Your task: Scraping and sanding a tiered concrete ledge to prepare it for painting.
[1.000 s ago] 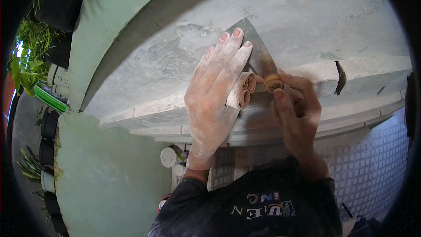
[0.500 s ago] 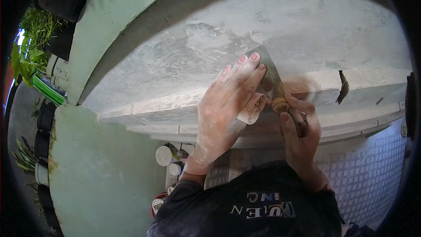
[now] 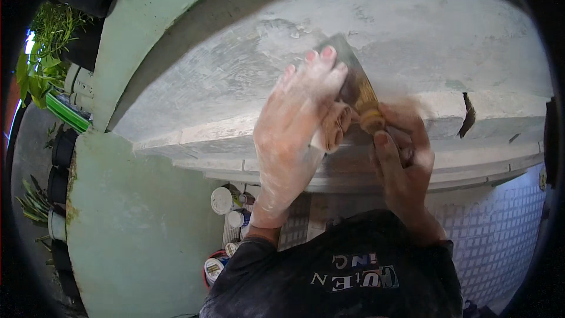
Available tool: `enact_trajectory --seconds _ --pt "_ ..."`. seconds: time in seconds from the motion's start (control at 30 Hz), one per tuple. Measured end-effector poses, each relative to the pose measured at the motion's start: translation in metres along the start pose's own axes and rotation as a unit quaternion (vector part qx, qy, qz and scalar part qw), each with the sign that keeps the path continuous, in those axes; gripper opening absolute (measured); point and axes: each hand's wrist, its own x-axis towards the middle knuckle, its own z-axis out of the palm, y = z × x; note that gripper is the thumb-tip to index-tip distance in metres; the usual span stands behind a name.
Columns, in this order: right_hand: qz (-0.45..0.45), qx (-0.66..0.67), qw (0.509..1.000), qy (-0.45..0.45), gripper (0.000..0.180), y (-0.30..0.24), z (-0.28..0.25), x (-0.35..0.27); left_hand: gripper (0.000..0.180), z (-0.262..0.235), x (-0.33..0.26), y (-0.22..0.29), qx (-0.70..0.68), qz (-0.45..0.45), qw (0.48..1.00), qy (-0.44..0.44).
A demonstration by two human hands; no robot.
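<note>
My right hand (image 3: 407,162) is closed round the wooden handle of a putty knife (image 3: 356,76), whose flat metal blade points up and to the left against the grey-white plastered surface (image 3: 412,35). White dust coats my left hand (image 3: 285,126). Its fingertips lie on the blade's left side, and a rolled sheet of sandpaper (image 3: 333,132) is tucked between its thumb and palm. The thumb itself is mostly hidden. Scuffs and rough patches mark the surface left of the blade.
A stepped ledge (image 3: 218,132) crosses below the plaster, with a dark, jagged gap (image 3: 467,115) at the right. Green wall (image 3: 141,218) stands at left, beside potted plants (image 3: 35,203). Paint tubs (image 3: 222,200) sit below. Patterned tiles (image 3: 488,229) show at lower right.
Both hands and the putty knife have shifted up and to the left over the plaster, the rolled sandpaper moving with my left hand. The view has shifted slightly.
</note>
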Motion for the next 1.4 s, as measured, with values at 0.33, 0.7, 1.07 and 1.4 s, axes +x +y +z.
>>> enact_trajectory --seconds 0.33,0.7,1.07,1.4 --pt "0.005 -0.035 0.999 0.011 0.028 -0.005 -0.005 -0.001 0.051 -0.001 0.000 0.001 0.000 0.007 1.000 0.006" --pt "0.009 -0.151 0.988 0.004 0.028 0.002 -0.028 -0.011 0.046 0.004 -0.005 0.009 -0.018 -0.039 0.999 -0.001" --pt "-0.009 -0.002 0.995 0.098 0.041 0.003 -0.105 -0.037 0.088 0.033 0.014 -0.009 -0.002 0.012 0.995 0.102" --pt "-0.092 -0.026 0.973 0.210 0.043 -0.016 -0.160 -0.054 0.062 0.100 0.031 0.057 -0.183 0.112 0.977 -0.017"
